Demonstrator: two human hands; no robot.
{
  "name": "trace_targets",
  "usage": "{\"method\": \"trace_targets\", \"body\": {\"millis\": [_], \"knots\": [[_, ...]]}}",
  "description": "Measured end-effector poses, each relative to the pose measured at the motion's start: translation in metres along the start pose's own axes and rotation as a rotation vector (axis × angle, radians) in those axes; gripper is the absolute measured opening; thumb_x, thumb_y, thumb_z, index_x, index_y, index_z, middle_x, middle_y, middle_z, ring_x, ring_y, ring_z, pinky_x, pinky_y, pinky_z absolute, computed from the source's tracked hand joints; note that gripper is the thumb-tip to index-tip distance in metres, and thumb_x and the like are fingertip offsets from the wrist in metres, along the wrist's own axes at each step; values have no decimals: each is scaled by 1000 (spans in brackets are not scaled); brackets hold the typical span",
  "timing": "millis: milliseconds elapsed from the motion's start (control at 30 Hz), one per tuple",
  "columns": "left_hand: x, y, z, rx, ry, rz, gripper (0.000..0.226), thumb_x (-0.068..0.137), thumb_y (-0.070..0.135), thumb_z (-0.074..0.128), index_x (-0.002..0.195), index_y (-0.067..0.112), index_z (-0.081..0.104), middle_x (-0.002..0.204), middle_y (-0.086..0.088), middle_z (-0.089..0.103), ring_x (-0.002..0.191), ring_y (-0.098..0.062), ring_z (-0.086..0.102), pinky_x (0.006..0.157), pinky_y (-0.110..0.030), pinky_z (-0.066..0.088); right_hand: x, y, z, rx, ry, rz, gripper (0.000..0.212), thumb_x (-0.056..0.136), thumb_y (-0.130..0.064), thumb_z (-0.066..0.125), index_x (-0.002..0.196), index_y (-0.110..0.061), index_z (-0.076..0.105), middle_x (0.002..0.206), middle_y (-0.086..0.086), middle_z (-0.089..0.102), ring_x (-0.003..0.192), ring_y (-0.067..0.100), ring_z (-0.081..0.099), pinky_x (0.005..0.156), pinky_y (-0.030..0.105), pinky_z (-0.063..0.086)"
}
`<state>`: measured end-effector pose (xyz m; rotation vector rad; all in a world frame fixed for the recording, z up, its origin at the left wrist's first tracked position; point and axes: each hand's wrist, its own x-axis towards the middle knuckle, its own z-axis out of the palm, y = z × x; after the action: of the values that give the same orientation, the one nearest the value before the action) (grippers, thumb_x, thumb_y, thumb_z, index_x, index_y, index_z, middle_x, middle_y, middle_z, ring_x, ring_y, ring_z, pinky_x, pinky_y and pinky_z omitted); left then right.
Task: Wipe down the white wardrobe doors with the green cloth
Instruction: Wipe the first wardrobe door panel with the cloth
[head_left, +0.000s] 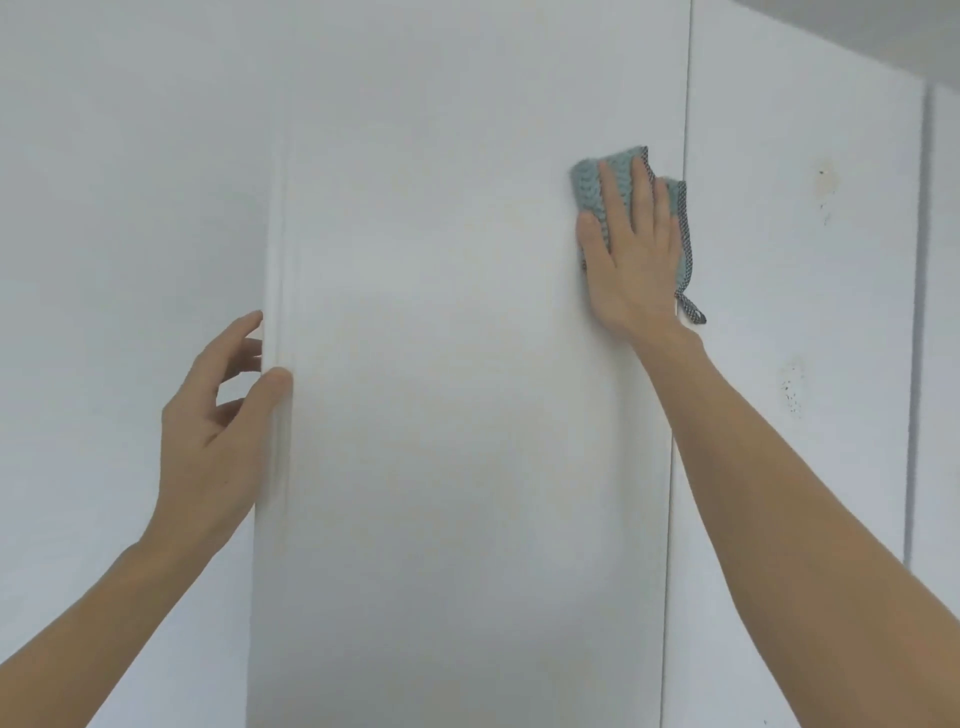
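Head view: right hand (631, 260) lies flat, fingers straight, pressing the green cloth (586, 182) against the white wardrobe door (441, 389) near its right edge. Left hand (208, 441) holds the door's left edge, with the thumb (275, 387) on its front and the loosely spread fingers reaching behind.

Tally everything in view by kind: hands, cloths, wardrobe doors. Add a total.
Hands: 2 (left hand, right hand)
Cloths: 1 (green cloth)
White doors: 3 (middle door, right door, far-right door, only a sliver showing)
Total: 6
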<state>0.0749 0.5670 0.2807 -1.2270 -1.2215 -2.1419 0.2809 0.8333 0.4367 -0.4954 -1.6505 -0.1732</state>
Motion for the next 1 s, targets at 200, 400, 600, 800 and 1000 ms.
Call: {"method": "trace_targets", "body": {"millis": [200, 400, 600, 800, 1000], "knots": [[28, 10, 12, 33, 18, 53, 44, 103, 11, 58, 136, 40, 65, 131, 6, 66, 115, -5, 60, 86, -27, 49, -79, -3, 16, -13, 60, 6, 56, 108, -46, 24, 162, -38, 14, 172, -5, 4, 158, 17, -3, 128, 43, -1], [32, 11, 16, 55, 35, 62, 39, 105, 15, 60, 134, 41, 64, 122, 6, 64, 102, 7, 58, 74, -9, 52, -80, -4, 18, -37, 3, -79, 56, 105, -50, 21, 161, -42, 17, 172, -9, 4, 158, 15, -5, 128, 39, -2], [64, 23, 17, 149, -83, 87, 44, 102, 35, 62, 131, 66, 51, 128, 11, 59, 113, -4, 55, 86, -29, 47, 100, -22, -17, 6, -2, 1, 54, 109, -50, 26, 161, -45, 12, 172, -9, 0, 158, 19, -4, 127, 45, -2], [90, 37, 20, 175, -108, 83, 44, 107, 32, 56, 136, 64, 52, 129, 13, 59, 109, -1, 56, 90, -28, 48, 161, -59, -18, -15, 22, 69, 57, 108, -50, 20, 163, -39, 8, 172, -4, -3, 158, 23, -6, 127, 45, -6], [94, 40, 14, 178, -144, 53, 43, 105, 38, 57, 134, 69, 50, 128, 11, 61, 110, 2, 56, 87, -24, 47, 160, -139, 5, -35, 15, -101, 57, 108, -49, 21, 163, -39, 8, 172, -3, -2, 158, 24, -6, 127, 45, -6]]}}
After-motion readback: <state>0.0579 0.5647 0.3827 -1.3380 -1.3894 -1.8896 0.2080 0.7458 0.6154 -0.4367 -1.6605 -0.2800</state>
